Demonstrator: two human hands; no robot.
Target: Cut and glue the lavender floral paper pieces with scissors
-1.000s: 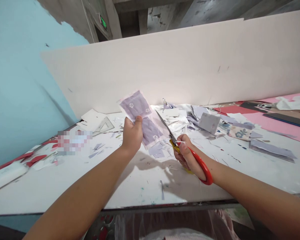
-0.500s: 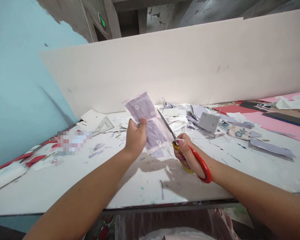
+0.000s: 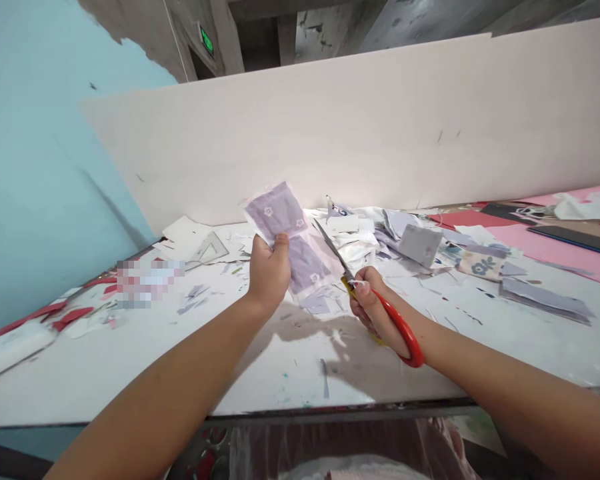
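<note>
My left hand [image 3: 269, 273] holds a lilac flower-patterned sheet of paper [image 3: 280, 220] upright by its lower edge, with the thumb across the front. My right hand [image 3: 373, 310] grips a pair of scissors [image 3: 403, 327] with a red loop handle and a yellow inner grip. Their long metal blades [image 3: 333, 251] point up and left, right beside the paper's right edge. I cannot tell whether the blades are cutting into the sheet.
A white table edge [image 3: 330, 415] runs below my arms, with paper scraps strewn over the tabletop. A pale upright board [image 3: 330, 133] stands behind it. Further right lie lilac paper pieces [image 3: 545, 300] and a pink sheet [image 3: 555, 243]. A clear set square [image 3: 210, 248] lies at left.
My left hand and the lilac sheet have shifted slightly, the sheet tilting a little between frames. The scissors stay at the sheet's right edge in my right hand.
</note>
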